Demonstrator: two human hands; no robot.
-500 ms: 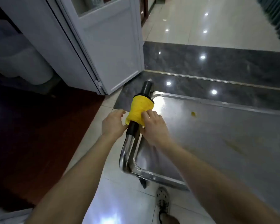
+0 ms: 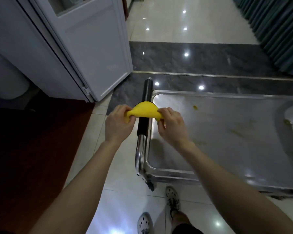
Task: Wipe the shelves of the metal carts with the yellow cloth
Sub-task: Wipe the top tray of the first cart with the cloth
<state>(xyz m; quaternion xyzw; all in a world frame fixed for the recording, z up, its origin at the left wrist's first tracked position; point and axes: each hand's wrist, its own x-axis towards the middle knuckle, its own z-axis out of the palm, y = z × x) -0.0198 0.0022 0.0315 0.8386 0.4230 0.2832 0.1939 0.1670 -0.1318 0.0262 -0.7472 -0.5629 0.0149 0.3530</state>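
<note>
Cloth (image 2: 145,110) draped over cart handle (image 2: 146,105); L hand (image 2: 119,124) & R hand (image 2: 172,126) each pinch one end, prob. for shoeshine wipe.

The yellow cloth (image 2: 145,110) arches over the black grip (image 2: 146,93) of the handle on the metal cart (image 2: 143,159). It is pulled taut between my fingers (image 2: 125,109): my left hand (image 2: 118,123) pinches one bunched end and my right hand (image 2: 172,125) the other. Just right of my right fingers lies the top shelf (image 2: 218,132), flat shiny steel with a raised rim. It is smeared with yellowish streaks, with one yellow speck (image 2: 195,107) beyond my fingers.
</note>
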